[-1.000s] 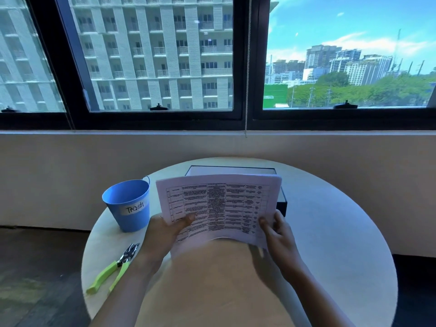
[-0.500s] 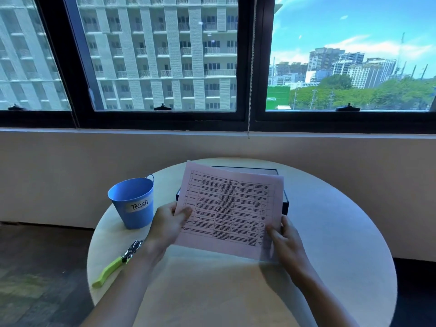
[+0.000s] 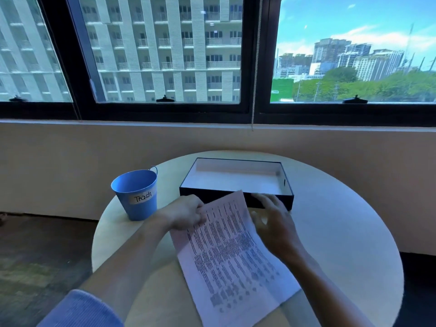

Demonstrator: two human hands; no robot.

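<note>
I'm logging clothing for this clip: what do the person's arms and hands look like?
The left hand and right hand are bare: no gloves, rings or watch visible. A light blue ribbed sleeve covers the left arm at the picture's lower edge; the right forearm is uncovered as far as shown.

The paper (image 3: 232,256) is white, printed with a table of small dark text that is too blurred to read. It is turned slantwise over the table (image 3: 342,232), its far corner overlapping the front wall of the black box (image 3: 207,195), its near end toward the person. The left hand (image 3: 186,212) pinches its upper left edge; the right hand (image 3: 274,223) is spread at its right edge.
</note>
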